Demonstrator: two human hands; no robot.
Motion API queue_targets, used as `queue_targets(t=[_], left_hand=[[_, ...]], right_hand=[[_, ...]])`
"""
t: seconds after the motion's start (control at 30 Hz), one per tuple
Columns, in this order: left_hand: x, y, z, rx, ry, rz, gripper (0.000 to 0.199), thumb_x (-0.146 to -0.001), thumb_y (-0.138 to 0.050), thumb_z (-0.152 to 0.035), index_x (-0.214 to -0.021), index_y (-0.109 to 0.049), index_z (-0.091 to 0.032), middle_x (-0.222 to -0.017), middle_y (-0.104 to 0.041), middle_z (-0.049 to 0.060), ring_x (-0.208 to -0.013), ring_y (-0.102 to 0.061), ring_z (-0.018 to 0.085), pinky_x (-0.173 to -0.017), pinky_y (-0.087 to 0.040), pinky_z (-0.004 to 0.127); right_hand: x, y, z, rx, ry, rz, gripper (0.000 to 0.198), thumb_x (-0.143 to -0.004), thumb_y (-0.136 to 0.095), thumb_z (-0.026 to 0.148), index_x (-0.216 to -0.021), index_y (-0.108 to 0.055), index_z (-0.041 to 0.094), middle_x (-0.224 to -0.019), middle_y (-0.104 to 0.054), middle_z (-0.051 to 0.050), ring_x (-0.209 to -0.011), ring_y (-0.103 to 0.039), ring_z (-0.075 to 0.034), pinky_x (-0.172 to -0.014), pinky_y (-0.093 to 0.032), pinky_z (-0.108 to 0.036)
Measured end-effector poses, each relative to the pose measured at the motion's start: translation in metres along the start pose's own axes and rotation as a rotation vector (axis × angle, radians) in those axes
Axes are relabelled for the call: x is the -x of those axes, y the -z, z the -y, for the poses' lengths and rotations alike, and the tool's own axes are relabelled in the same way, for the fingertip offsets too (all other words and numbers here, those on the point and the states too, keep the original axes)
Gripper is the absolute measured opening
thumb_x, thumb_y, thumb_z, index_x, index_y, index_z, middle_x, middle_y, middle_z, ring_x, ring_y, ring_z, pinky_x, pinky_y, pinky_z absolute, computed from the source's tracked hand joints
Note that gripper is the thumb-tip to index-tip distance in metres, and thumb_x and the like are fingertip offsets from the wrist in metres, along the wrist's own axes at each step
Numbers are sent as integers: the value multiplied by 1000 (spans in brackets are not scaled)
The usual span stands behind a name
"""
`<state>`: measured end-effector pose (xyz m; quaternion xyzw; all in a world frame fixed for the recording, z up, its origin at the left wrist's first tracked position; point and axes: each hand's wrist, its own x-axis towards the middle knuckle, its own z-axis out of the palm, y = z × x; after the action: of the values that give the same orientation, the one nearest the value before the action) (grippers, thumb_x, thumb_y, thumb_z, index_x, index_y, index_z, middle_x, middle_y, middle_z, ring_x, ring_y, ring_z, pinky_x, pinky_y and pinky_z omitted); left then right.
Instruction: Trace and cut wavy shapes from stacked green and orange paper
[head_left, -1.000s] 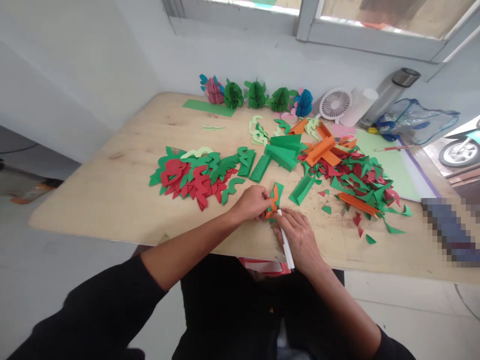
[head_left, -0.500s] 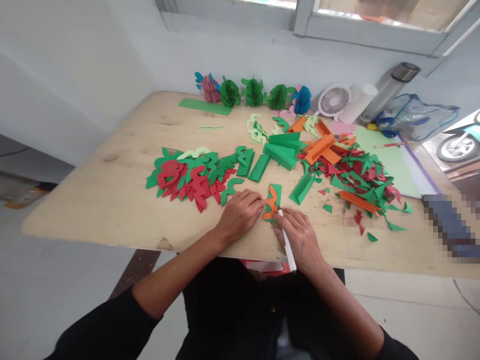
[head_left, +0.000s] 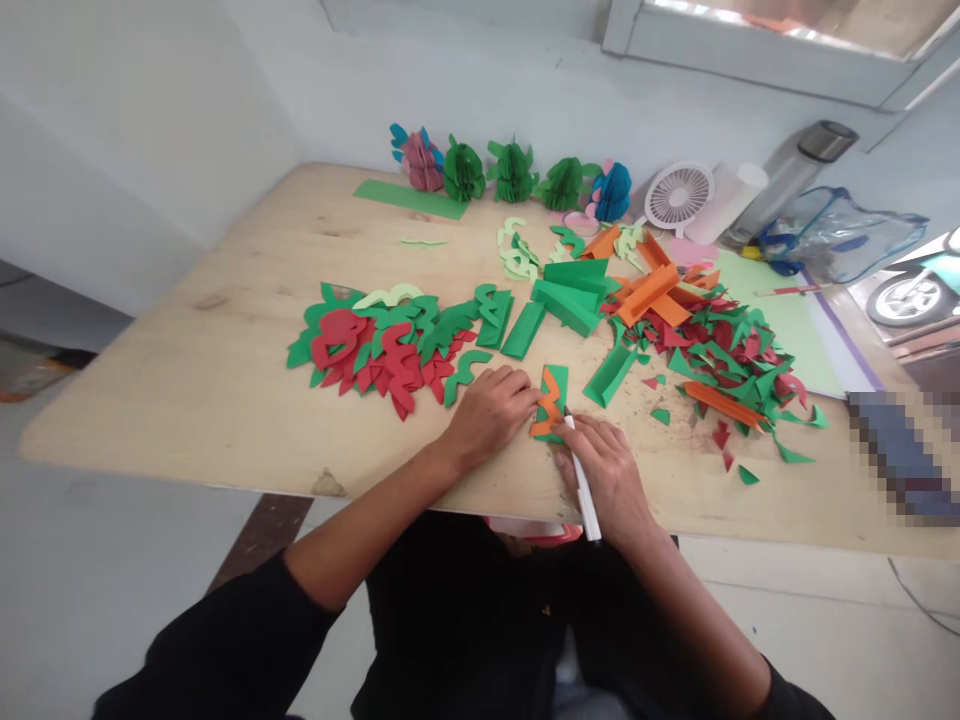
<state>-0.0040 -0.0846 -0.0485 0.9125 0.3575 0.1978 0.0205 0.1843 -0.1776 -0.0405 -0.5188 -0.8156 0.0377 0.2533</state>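
The right hand (head_left: 606, 470) grips a pen (head_left: 585, 495) beside green paper (head_left: 561, 376); the left hand (head_left: 491, 415), its grip unclear, touches the paper's orange cutout (head_left: 551, 404).

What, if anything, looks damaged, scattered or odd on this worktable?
The pale wooden tabletop has a rough brown patch at its front edge, possibly chipped. Small green and red paper scraps lie strayed from the mixed red-and-green paper pile. At far right, blocky pixelation hides a dark blue-grey object.
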Motion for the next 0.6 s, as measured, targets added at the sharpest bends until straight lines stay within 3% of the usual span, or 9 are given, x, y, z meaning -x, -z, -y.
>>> queue_targets(t=[0.6], left_hand=[[-3, -2, -1, 51, 26, -9, 23, -98, -47, -23, -93, -69, -17, -89, -63, 6, -84, -55, 19, -75, -41, 33]], right_hand=[[4, -6, -7, -14, -16, -33, 35, -96, -46, 20, -130, -57, 20, -119, -69, -13, -118, -61, -25, -98, -48, -45]])
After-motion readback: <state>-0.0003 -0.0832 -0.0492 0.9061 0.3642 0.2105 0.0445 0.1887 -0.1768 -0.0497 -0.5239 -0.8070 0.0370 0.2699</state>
